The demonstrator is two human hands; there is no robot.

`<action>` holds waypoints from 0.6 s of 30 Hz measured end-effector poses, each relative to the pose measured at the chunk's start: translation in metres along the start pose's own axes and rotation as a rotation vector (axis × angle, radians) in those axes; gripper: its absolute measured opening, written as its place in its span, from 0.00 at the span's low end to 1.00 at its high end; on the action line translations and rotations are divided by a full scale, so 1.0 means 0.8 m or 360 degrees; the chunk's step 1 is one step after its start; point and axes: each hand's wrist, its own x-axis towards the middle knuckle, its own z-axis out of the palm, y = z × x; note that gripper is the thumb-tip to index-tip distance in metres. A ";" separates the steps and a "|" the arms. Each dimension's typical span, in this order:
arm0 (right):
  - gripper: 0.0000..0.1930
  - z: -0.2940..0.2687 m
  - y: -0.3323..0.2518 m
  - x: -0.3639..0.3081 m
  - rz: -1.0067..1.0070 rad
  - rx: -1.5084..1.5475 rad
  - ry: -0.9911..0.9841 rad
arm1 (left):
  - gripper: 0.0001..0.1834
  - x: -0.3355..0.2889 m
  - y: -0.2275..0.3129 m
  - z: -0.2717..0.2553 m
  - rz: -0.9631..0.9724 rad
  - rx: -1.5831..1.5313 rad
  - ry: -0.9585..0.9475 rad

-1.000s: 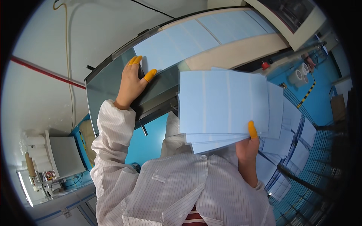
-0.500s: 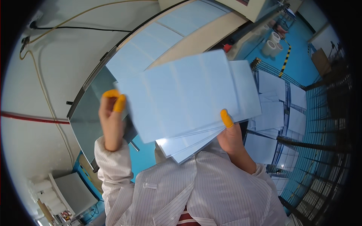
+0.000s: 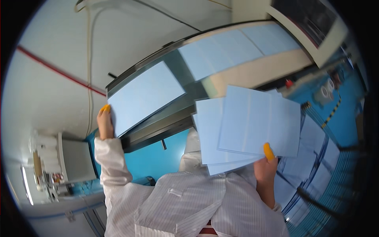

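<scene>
My right hand [image 3: 265, 170], with an orange finger cot on the thumb, grips a fanned stack of pale blue sheets [image 3: 248, 128] in front of my chest. My left hand [image 3: 105, 123], also with orange fingertip cots, holds the left end of a single pale blue sheet [image 3: 145, 96] that lies on the grey conveyor surface [image 3: 185, 85] of a machine. Further along that conveyor, other blue sheets [image 3: 237, 47] lie in a row. I wear a white striped coat.
A blue table at right carries several more blue sheets [image 3: 312, 138] among dark rack bars [image 3: 335, 166]. The machine's cream housing [image 3: 316, 35] sits at top right. A grey box [image 3: 77, 160] and small items stand at left. A red line [image 3: 55, 69] and cables cross the pale floor.
My left hand has taken one sheet off the stack and moved it left onto the conveyor. The stack in my right hand has shifted right and lower.
</scene>
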 end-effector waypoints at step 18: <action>0.16 0.016 -0.003 -0.002 0.0034 0.0366 0.0145 | 0.47 -0.080 0.041 0.069 0.1186 0.1670 -0.0533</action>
